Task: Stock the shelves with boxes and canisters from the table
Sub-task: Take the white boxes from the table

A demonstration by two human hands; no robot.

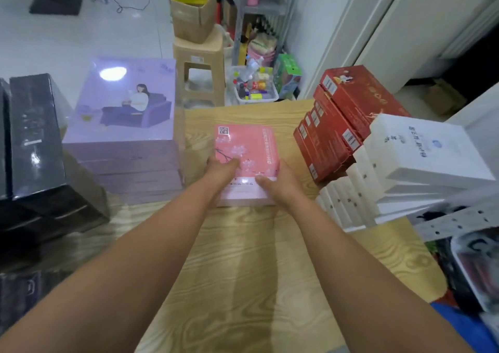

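Pink box [247,147]: center of frame, on or just above the wooden table [243,258]; which of the two cannot be told. Left hand [221,169] grasps its left edge and right hand [278,182] its right edge, each with the thumb on top. Purple boxes [121,109] are stacked at left, red boxes [337,125] and white boxes [418,158] at right.

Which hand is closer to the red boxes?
Right. The right hand grips the pink box on the edge facing the red boxes; the left hand grips its opposite edge.
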